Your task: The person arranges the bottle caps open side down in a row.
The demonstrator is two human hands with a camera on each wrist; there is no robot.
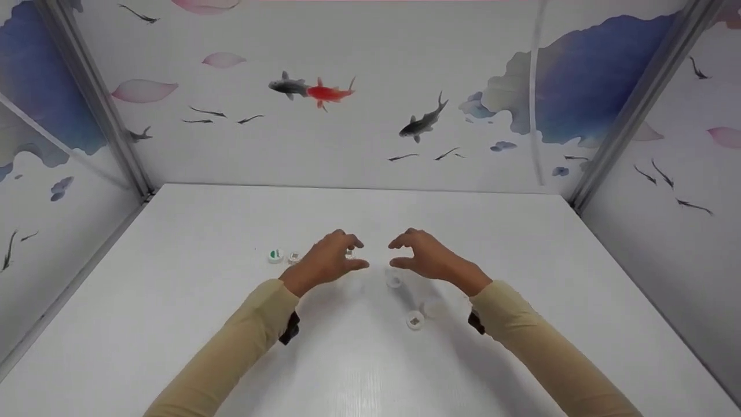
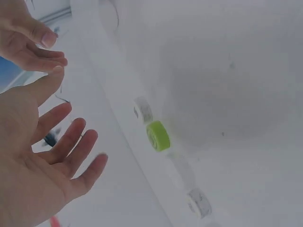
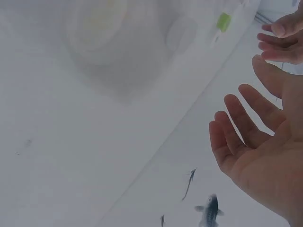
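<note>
My left hand (image 1: 327, 260) and right hand (image 1: 431, 258) face each other over the white table, apart, with fingers loosely bent and nothing held. Left of the left hand lie two small round cap-like pieces, one white with a green mark (image 1: 275, 256), the other plain white (image 1: 294, 258). A third white piece (image 1: 349, 253) shows through the left hand's thumb gap. Below the right hand are a pale round piece (image 1: 394, 280), a white one with a dark cross mark (image 1: 415, 320) and a faint whitish one (image 1: 433, 308). A bright green round piece (image 2: 158, 135) stands among white ones in the left wrist view.
The white table (image 1: 359, 370) is enclosed by a back wall (image 1: 370, 133) and side walls printed with fish, petals and blue shapes. Grey metal posts (image 1: 95, 98) stand at the back corners. In the right wrist view, a large blurred pale disc (image 3: 94, 28) appears close up.
</note>
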